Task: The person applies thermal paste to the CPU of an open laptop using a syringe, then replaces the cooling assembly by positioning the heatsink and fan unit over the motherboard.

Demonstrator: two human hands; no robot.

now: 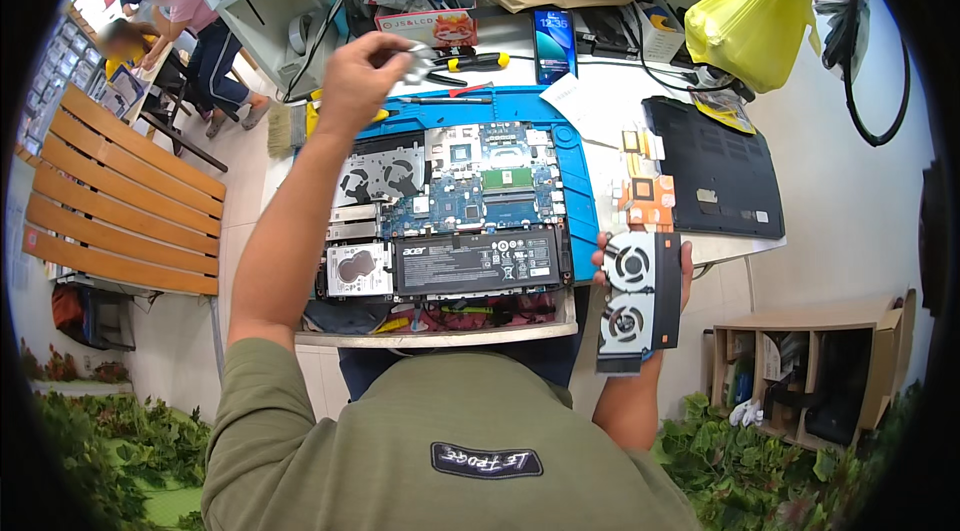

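Observation:
My left hand (pixel 365 81) is raised at the back of the blue mat (pixel 575 201), fingers curled at a small silvery item (pixel 420 66) I cannot make out, beside yellow-black pliers (pixel 478 62). My right hand (pixel 684 271) grips a cooling assembly (pixel 630 321) with two fans and copper-orange upper plates, held at the mat's right. On the mat lies an opened laptop (pixel 485 208) showing its circuit board, black battery (pixel 476 261) and drive (pixel 358 268). A dark bottom cover (pixel 720 181) rests at the right, near a white paper (pixel 585 111).
A phone (pixel 554 46), boxes (pixel 440 28) and cables line the back. A yellow bag (pixel 745 21) hangs upper right. An open drawer (pixel 440 331) is below the laptop. A wooden chair (pixel 125 191) and two people (pixel 190 21) are at left, a cubby shelf (pixel 810 351) at lower right.

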